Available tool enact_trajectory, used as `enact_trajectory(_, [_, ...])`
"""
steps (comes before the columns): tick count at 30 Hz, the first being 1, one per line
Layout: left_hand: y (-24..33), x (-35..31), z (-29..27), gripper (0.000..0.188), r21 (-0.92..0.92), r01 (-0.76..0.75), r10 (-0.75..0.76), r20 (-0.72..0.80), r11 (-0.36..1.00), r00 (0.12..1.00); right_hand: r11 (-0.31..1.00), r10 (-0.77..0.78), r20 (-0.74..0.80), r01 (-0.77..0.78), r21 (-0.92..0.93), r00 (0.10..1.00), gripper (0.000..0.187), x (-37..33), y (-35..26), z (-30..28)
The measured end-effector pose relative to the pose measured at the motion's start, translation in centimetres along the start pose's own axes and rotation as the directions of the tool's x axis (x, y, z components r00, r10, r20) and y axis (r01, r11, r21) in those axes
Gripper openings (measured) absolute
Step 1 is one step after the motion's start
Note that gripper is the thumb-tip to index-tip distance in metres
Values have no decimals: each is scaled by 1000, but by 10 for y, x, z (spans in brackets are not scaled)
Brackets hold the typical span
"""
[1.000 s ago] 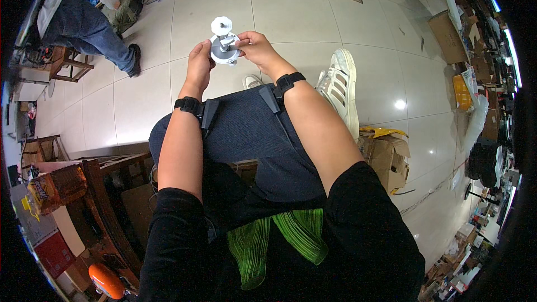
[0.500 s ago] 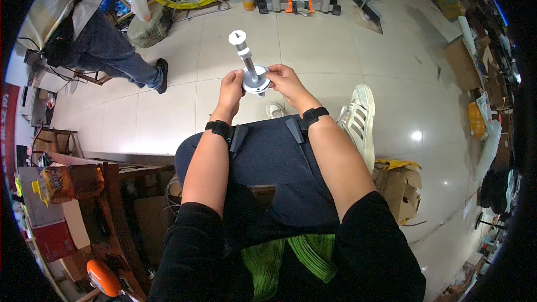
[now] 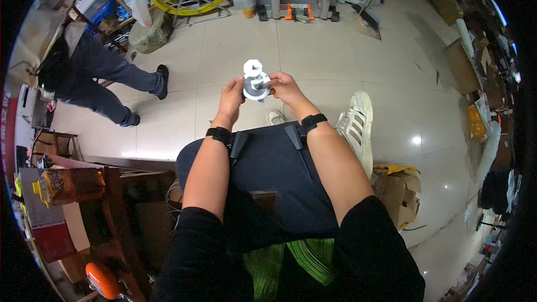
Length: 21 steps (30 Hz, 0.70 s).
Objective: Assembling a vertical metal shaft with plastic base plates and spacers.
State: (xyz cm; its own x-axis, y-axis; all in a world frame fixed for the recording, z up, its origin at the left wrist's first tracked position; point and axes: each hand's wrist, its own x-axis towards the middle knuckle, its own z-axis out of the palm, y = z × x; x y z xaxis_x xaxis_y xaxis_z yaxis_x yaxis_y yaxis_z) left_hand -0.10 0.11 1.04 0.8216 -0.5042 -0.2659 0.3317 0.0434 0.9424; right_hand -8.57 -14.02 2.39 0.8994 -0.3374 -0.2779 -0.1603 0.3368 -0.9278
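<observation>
Tiles [image 3: 313, 50] below the white mount [image 3: 255, 90], left hand [image 3: 230, 100] and right hand [image 3: 286, 88] pinching it; slack pinch could mean a nasty drop.

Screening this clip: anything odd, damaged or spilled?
The cardboard box on the floor, near a white shoe, looks crumpled and ragged, so possibly damaged. No spill visible. The white and grey fitting between left hand and right hand shows no obvious damage at this size.

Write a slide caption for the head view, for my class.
Left hand and right hand hold a white and grey fitting above a pale tiled floor.
</observation>
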Motion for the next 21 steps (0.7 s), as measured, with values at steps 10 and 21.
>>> enact_trajectory(10, [-1, 2, -1, 19, -17, 19, -19, -7, 1000, 1000, 1000, 6, 10, -6, -8, 1000, 17, 2, 0, -1])
enact_trajectory(21, [2, -1, 1, 10, 21, 18, -17, -19, 1000, 1000, 1000, -16, 32, 15, 15, 999, 15, 3, 3, -1])
